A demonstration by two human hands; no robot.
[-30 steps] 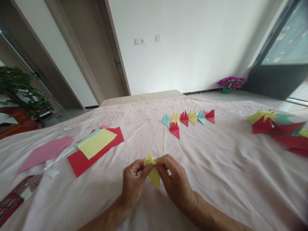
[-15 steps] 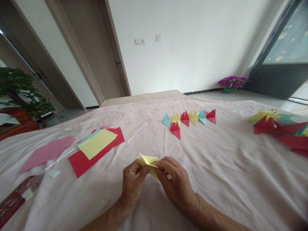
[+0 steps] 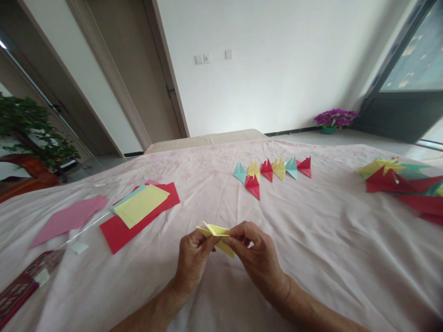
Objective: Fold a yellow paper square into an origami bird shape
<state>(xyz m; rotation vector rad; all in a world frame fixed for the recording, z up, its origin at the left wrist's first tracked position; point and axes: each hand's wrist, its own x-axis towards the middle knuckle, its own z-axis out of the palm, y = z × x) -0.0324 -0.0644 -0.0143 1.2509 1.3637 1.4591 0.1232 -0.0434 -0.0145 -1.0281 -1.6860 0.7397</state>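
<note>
A yellow folded paper (image 3: 225,248) with pointed flaps is held between both hands above the cloth. My left hand (image 3: 192,258) pinches its left part between thumb and fingers. My right hand (image 3: 258,251) grips its right edge with the thumb and fingertips. Beyond the hands stands a row of folded paper pieces in light blue, yellow and red, among them a yellow folded piece (image 3: 278,169). A red folded piece (image 3: 253,187) sits just in front of that row.
Left of the hands lie yellow sheets (image 3: 141,206) on red paper (image 3: 114,234), with pink sheets (image 3: 71,219) farther left. A dark red packet (image 3: 20,290) is at the lower left. Larger folded papers (image 3: 387,180) lie at the right. Pale pink cloth (image 3: 328,258) covers the table.
My right thumb and fingers have shifted slightly along the right edge of the yellow paper, and more of its lower point shows. The other papers stay in place.
</note>
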